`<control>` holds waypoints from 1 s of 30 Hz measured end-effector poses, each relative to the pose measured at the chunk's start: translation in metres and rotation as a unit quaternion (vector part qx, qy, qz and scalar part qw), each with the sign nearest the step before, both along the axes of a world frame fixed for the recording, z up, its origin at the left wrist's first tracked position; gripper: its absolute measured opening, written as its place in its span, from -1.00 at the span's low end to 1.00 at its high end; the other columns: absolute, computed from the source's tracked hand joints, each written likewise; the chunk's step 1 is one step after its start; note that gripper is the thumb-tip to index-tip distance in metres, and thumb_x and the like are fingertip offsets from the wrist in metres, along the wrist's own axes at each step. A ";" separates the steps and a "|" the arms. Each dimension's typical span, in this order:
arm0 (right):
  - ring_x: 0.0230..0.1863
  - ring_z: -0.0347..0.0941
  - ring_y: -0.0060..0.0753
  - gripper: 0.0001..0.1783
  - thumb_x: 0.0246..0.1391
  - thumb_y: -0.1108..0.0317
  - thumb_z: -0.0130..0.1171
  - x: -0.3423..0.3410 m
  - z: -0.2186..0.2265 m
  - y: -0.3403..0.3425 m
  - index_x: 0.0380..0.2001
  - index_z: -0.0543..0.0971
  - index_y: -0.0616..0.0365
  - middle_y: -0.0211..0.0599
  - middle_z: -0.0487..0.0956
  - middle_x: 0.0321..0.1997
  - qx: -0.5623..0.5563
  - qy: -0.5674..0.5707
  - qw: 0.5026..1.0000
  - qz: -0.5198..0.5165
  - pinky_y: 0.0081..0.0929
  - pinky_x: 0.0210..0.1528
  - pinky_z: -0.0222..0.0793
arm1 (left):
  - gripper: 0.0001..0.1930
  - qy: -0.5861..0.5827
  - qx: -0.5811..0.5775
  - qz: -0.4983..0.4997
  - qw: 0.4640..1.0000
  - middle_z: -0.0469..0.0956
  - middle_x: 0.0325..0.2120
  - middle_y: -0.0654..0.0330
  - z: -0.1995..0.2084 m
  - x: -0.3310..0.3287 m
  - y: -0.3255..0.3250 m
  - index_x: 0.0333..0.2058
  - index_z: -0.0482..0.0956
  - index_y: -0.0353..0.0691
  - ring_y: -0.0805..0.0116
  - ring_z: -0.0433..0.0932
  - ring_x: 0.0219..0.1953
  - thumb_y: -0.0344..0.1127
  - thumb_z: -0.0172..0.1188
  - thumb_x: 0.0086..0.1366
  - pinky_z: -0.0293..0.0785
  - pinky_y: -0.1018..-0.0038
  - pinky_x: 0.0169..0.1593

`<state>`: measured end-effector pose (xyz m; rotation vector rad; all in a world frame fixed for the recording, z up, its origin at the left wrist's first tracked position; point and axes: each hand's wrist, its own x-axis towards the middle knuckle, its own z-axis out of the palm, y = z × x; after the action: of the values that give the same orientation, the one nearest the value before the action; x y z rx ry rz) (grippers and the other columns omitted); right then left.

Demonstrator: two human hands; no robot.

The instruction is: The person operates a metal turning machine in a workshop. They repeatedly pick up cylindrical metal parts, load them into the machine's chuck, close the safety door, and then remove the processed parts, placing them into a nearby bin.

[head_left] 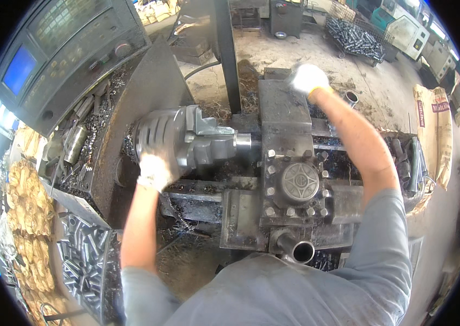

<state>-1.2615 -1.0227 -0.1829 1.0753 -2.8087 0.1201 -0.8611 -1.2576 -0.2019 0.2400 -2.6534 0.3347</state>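
My left hand, in a white glove, is at the near side of the lathe chuck. It looks to touch the chuck, but blur smears its fingers. The chuck's stepped jaws are around a short shiny steel workpiece, which points right toward the tool post. My right hand, also gloved in white, is at the far end of the tool post. Glare and blur wash out its fingers, so I cannot tell whether it grips anything. A round cap ringed by bolts tops the tool post's near part.
A hollow steel tube sticks out toward me. On the left stand a control panel, a chip-covered ledge and a bin of cut tubes. A metal post rises behind the chuck. Far right is a parts basket.
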 end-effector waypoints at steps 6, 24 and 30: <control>-0.10 0.73 0.04 -0.21 -0.15 -0.11 0.58 0.137 -0.036 -0.055 0.02 0.67 0.31 0.10 0.76 -0.13 0.145 -0.239 0.901 0.331 -0.09 0.02 0.61 | -0.05 -0.080 0.170 0.085 0.979 0.51 0.28 -0.19 0.038 -0.033 -0.008 0.42 0.35 -0.22 -0.19 0.45 0.35 -0.11 0.52 0.05 0.30 0.05 0.50; -0.18 0.78 0.01 -0.70 -0.11 0.17 0.43 0.178 0.071 0.028 -0.31 0.83 0.08 -0.03 0.79 -0.26 0.280 0.105 0.948 0.110 -0.13 -0.08 0.70 | -0.19 0.183 0.162 0.038 0.969 0.55 0.21 -0.15 -0.009 0.000 -0.029 0.29 0.45 -0.36 -0.16 0.46 0.32 -0.01 0.44 0.15 0.11 -0.06 0.56; -0.15 0.77 0.00 -0.19 -0.14 -0.11 0.53 0.366 0.090 0.088 0.04 0.58 0.28 0.12 0.75 -0.11 -0.066 -0.052 0.996 0.028 -0.09 0.02 0.69 | -0.08 0.204 0.498 -0.221 0.813 0.51 0.24 -0.17 -0.028 0.064 0.069 0.38 0.40 -0.30 -0.07 0.40 0.41 -0.26 0.64 0.06 0.21 0.04 0.54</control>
<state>-0.8958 -0.9347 -0.0931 1.1493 -2.8150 0.3713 -0.7975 -1.1883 -0.2297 -0.0123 -2.1015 -1.1535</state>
